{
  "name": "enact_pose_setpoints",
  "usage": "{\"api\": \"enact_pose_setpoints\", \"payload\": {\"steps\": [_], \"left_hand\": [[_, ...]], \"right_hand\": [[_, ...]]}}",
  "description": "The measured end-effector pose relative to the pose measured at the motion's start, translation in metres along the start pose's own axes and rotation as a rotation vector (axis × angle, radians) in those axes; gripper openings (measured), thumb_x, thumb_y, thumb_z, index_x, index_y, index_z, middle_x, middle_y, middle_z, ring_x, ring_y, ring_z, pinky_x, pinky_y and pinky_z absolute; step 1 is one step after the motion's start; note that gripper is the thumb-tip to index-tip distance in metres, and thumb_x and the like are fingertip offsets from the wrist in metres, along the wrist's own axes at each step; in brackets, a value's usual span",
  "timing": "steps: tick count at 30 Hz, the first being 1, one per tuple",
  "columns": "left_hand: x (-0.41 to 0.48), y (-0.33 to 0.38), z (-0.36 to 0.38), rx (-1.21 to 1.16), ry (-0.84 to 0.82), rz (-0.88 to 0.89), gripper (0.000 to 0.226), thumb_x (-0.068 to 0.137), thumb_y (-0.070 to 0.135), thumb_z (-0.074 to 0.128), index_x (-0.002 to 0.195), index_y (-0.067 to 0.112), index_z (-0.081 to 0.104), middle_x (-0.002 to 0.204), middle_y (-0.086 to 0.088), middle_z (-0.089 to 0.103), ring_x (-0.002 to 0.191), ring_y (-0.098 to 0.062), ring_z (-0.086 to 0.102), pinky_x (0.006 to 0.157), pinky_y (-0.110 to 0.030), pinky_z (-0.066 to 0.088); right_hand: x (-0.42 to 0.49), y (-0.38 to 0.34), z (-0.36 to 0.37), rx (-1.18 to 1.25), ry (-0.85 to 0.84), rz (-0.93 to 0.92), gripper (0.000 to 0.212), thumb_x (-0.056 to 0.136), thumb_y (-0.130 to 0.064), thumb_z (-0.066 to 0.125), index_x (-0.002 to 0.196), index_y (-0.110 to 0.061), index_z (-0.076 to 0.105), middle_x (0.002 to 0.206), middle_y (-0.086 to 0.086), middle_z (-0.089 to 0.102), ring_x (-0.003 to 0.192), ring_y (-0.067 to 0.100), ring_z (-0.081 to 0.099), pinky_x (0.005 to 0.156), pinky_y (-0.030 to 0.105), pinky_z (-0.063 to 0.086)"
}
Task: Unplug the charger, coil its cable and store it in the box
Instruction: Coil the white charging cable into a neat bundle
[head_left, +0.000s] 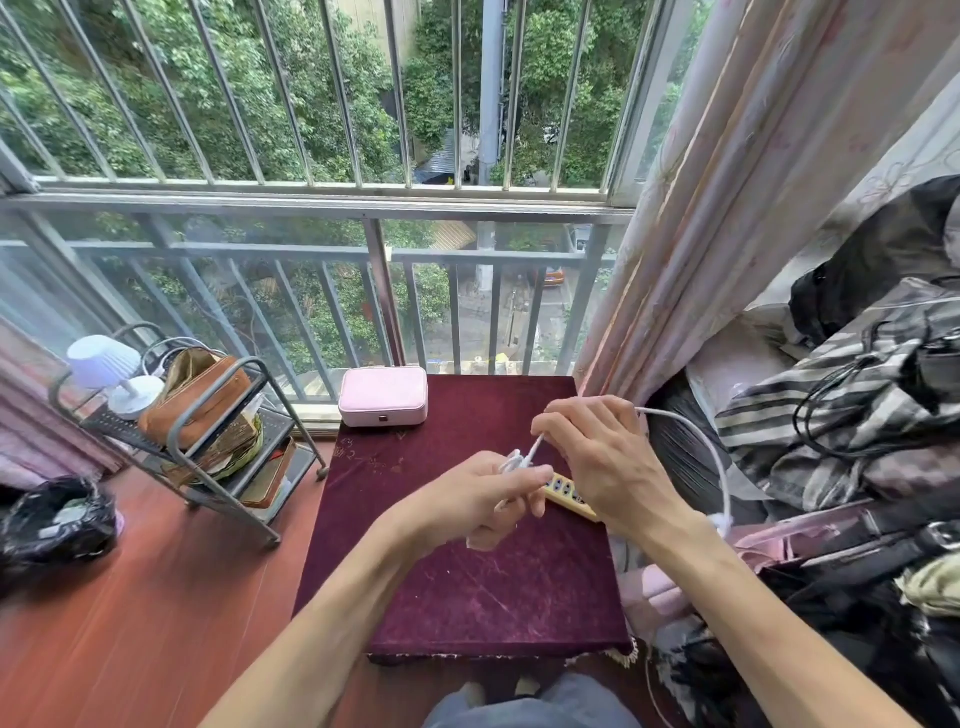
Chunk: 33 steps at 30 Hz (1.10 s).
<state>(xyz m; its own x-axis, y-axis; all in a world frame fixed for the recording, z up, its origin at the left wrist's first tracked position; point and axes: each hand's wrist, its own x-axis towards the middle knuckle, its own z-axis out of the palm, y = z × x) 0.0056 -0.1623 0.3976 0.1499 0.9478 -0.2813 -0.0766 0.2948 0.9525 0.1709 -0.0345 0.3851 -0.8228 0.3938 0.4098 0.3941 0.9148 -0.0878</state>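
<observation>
- Both forearms reach forward from the bottom of the view, over a small table (467, 587) covered in dark red velvet cloth, and the two hands meet above its middle.
- The left hand (480, 501) is curled into a loose fist, palm turned inward; its fingers are closed around a small bunch of white cable (719, 467), the gathered loops poking out above the thumb.
- The right hand (602, 457) is held a little higher and farther out, back of the hand up and wrist bent; its fingertips pinch the same cable, and a short taut stretch runs from them down to the left hand.
- From behind the right hand the cable arcs out to the right and drops past the table's right edge to a white end near the right wrist; whether that is the charger plug is too blurred to tell.
- A yellowish power strip (569, 496) lies on the cloth just beneath the hands, partly hidden by them.
- A pink box (383, 396), lid shut, sits at the table's far left corner by the window railing, well apart from the hands.
- A metal rack (208, 441) stands on the floor left of the table.
</observation>
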Motion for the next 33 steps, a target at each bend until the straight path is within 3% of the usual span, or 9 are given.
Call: {"api": "enact_pose_setpoints", "payload": {"steps": [3, 8, 10, 12, 16, 20, 26, 29, 33], "left_hand": [[-0.005, 0.008, 0.012, -0.234, -0.106, 0.040, 0.033, 0.103, 0.032, 0.051, 0.079, 0.012, 0.060, 0.042, 0.008, 0.028, 0.032, -0.008, 0.021, 0.038, -0.018, 0.027], [-0.005, 0.019, 0.025, -0.576, -0.191, 0.128, 0.031, 0.097, 0.021, 0.037, 0.075, 0.011, 0.058, 0.038, 0.008, 0.025, 0.028, -0.011, 0.018, 0.035, -0.016, 0.024], [-0.004, 0.022, 0.028, -0.743, -0.222, 0.162, 0.037, 0.096, 0.021, 0.034, 0.074, 0.008, 0.060, 0.037, 0.004, 0.021, 0.027, -0.013, 0.017, 0.035, -0.017, 0.023], [-0.001, 0.025, 0.029, -0.832, -0.211, 0.219, 0.039, 0.099, 0.023, 0.032, 0.079, 0.005, 0.060, 0.035, 0.004, 0.026, 0.026, -0.013, 0.021, 0.035, -0.020, 0.021], [0.005, 0.026, 0.023, -0.662, 0.063, 0.318, 0.026, 0.100, 0.018, 0.046, 0.101, 0.002, 0.066, 0.044, 0.001, 0.047, 0.033, -0.010, 0.039, 0.042, -0.025, 0.033], [0.008, 0.021, 0.007, -0.398, 0.196, 0.328, 0.032, 0.104, 0.016, 0.050, 0.131, 0.004, 0.061, 0.080, -0.016, 0.074, 0.059, -0.019, 0.067, 0.057, -0.041, 0.047], [0.015, 0.008, -0.008, -0.193, 0.306, 0.260, 0.033, 0.107, 0.008, 0.047, 0.137, -0.004, 0.051, 0.105, -0.025, 0.076, 0.094, -0.034, 0.076, 0.090, -0.044, 0.060], [0.017, 0.004, -0.013, -0.167, 0.356, 0.228, 0.032, 0.107, 0.006, 0.045, 0.136, -0.006, 0.051, 0.103, -0.025, 0.077, 0.094, -0.033, 0.076, 0.090, -0.040, 0.060], [0.022, -0.001, -0.015, -0.194, 0.376, 0.191, 0.032, 0.107, 0.006, 0.044, 0.136, -0.006, 0.051, 0.103, -0.027, 0.077, 0.095, -0.036, 0.076, 0.090, -0.041, 0.061]], "right_hand": [[-0.002, -0.009, 0.006, 0.062, 0.051, 0.034, 0.026, 0.092, -0.006, 0.075, 0.114, -0.019, 0.070, 0.117, -0.004, 0.072, 0.112, 0.020, 0.066, 0.103, 0.040, 0.041], [-0.006, -0.026, 0.021, 0.482, -0.010, 0.187, 0.003, 0.099, -0.033, 0.055, 0.100, -0.032, 0.053, 0.079, -0.019, 0.061, 0.075, 0.016, 0.058, 0.078, 0.045, 0.048], [-0.007, -0.035, 0.024, 0.744, -0.057, 0.278, 0.007, 0.098, -0.041, 0.056, 0.095, -0.036, 0.058, 0.076, -0.011, 0.066, 0.073, 0.020, 0.066, 0.072, 0.052, 0.054], [-0.012, -0.042, 0.031, 0.980, -0.074, 0.390, 0.011, 0.096, -0.046, 0.064, 0.095, -0.036, 0.069, 0.077, -0.008, 0.073, 0.079, 0.017, 0.073, 0.074, 0.040, 0.061], [-0.028, -0.049, 0.048, 0.801, -0.181, 0.417, 0.020, 0.106, -0.031, 0.041, 0.118, -0.023, 0.055, 0.089, 0.014, 0.070, 0.083, 0.044, 0.067, 0.078, 0.060, 0.055], [-0.043, -0.046, 0.046, 0.603, -0.397, 0.352, 0.020, 0.108, -0.045, 0.035, 0.119, -0.037, 0.051, 0.093, 0.005, 0.074, 0.085, 0.030, 0.070, 0.083, 0.054, 0.054], [-0.046, -0.053, 0.016, 1.095, -0.371, 0.479, 0.033, 0.102, -0.042, 0.047, 0.131, -0.056, 0.039, 0.061, -0.002, 0.049, 0.051, 0.016, 0.039, 0.048, 0.033, 0.036], [-0.040, -0.058, -0.002, 1.297, -0.432, 0.587, 0.018, 0.097, -0.038, 0.055, 0.113, -0.043, 0.051, 0.065, -0.004, 0.059, 0.050, 0.009, 0.042, 0.049, 0.024, 0.036], [-0.025, -0.059, -0.032, 1.396, -0.616, 0.490, 0.012, 0.098, -0.025, 0.062, 0.099, -0.031, 0.072, 0.077, -0.002, 0.073, 0.057, 0.015, 0.057, 0.052, 0.016, 0.044]]}}
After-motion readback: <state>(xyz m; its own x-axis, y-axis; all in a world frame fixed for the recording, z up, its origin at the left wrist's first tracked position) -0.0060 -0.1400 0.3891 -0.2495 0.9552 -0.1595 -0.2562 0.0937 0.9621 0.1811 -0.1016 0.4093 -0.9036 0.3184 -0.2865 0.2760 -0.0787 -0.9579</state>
